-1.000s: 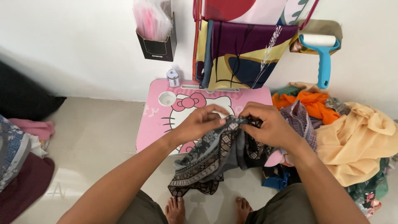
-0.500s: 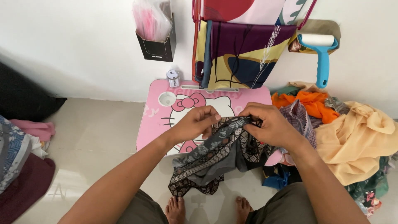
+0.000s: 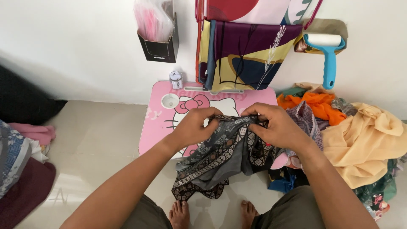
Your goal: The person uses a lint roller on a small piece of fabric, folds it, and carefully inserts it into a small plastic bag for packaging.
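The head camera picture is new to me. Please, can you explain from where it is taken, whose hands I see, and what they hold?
The camera sits on a person's head and looks down, so the arms and bare feet are that person's own. The left hand and right hand both grip a dark grey patterned cloth above a small pink cartoon-printed table. A heap of mixed clothes, orange and pale yellow on top, lies to the right. A blue-handled lint roller hangs on the white wall.

Both hands [image 3: 237, 127] grip a dark patterned cloth [image 3: 216, 161], seemingly bunched, over a pink table [image 3: 157, 127].
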